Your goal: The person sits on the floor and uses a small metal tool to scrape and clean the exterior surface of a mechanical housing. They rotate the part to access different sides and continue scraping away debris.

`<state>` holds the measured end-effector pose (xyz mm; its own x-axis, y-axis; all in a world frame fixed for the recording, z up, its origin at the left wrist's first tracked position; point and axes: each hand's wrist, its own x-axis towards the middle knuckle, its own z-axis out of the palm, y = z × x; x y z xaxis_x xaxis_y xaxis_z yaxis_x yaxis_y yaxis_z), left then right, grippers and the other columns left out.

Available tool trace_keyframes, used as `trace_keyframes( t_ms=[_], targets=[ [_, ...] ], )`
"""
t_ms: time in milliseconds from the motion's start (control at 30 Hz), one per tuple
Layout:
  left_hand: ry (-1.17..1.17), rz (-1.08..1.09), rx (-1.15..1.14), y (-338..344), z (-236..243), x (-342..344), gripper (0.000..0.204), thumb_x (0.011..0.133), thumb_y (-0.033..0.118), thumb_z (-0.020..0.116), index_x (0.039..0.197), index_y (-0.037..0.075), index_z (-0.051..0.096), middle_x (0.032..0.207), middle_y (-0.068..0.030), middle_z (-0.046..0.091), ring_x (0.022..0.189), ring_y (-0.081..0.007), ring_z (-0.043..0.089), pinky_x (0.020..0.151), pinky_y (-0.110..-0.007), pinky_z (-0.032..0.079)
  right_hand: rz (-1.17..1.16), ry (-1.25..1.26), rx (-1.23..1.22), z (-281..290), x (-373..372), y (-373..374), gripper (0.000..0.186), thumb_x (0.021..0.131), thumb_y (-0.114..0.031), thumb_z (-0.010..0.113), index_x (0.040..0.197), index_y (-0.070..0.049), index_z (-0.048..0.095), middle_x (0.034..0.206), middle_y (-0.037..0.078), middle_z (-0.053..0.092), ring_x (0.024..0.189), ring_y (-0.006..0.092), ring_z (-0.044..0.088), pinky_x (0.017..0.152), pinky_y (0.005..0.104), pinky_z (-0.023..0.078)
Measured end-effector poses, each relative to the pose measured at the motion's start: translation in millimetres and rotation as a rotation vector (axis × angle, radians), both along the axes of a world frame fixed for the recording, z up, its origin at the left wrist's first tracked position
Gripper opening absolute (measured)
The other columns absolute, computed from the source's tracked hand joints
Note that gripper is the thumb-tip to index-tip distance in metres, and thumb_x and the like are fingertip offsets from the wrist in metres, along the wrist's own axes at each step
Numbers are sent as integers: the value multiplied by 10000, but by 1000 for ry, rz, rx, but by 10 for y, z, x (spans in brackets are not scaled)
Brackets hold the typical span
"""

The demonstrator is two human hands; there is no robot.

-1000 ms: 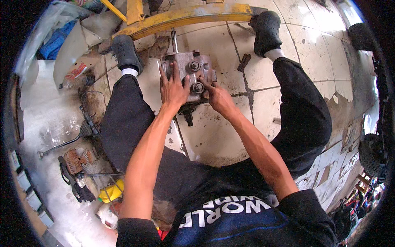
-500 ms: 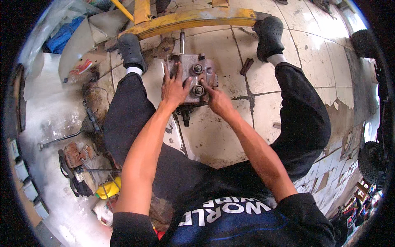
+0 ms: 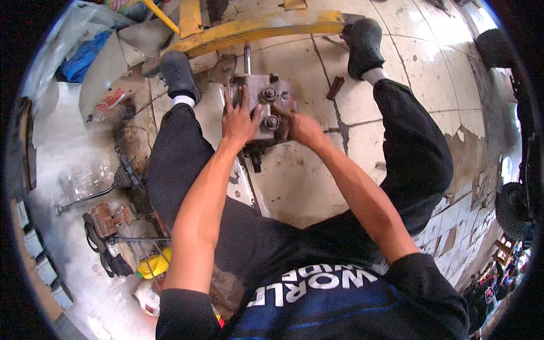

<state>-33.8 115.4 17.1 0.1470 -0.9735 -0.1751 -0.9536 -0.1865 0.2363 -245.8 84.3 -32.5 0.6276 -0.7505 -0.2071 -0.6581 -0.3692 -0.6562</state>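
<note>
A grey metal gearbox housing (image 3: 259, 84) lies on the tiled floor between my feet. A splined shaft (image 3: 247, 59) sticks out of its far end, and a dark stub (image 3: 256, 161) out of the near end. Two round bolt-like fittings, a far one (image 3: 270, 94) and a near one (image 3: 272, 122), stand up from its top face. My left hand (image 3: 238, 124) rests flat on the housing's left part, fingers spread. On the right side, my right hand (image 3: 304, 128) reaches over the top with its index finger stretched out between the fittings. It is slightly blurred, and its other fingers are mostly hidden.
Beyond the housing, a yellow metal stand beam (image 3: 272, 28) crosses the floor between my shoes. A gear lever with a boot (image 3: 122, 178), rusty finned parts (image 3: 105, 220) and a yellow bottle (image 3: 153, 263) lie at left. A small dark metal piece (image 3: 335, 88) lies right of the housing.
My right hand has shifted slightly on the housing's top, its finger still between the fittings. My left hand keeps its place on the housing. The whole view has tilted a little.
</note>
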Motion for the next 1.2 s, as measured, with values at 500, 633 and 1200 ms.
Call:
trace_keyframes(
  t_ms=[500,633,1200],
  targets=[
    [-57,8,-54,-2,30,24,778,1014,487,456,1603,57,183,1600,-155,365,1527,-472,27,1223,-535,219,35,173,67,483,91,-167,711,907,-146,600,1536,-392,378,1025,253,698,924,452,684,769,538,549],
    [-10,21,-33,21,19,-48,775,1013,483,462,1601,56,192,1611,-149,347,1528,-470,28,1227,-533,212,3,62,83,200,83,-69,681,907,-177,614,1519,-391,407,999,234,712,917,428,698,765,532,562],
    [-103,-28,-183,6,-166,124,772,1012,493,463,1609,92,182,1575,-168,402,1534,-444,45,1184,-539,304,-200,-99,182,42,268,206,712,892,-146,645,1540,-300,395,1075,268,685,991,460,665,846,528,532]
  ],
)
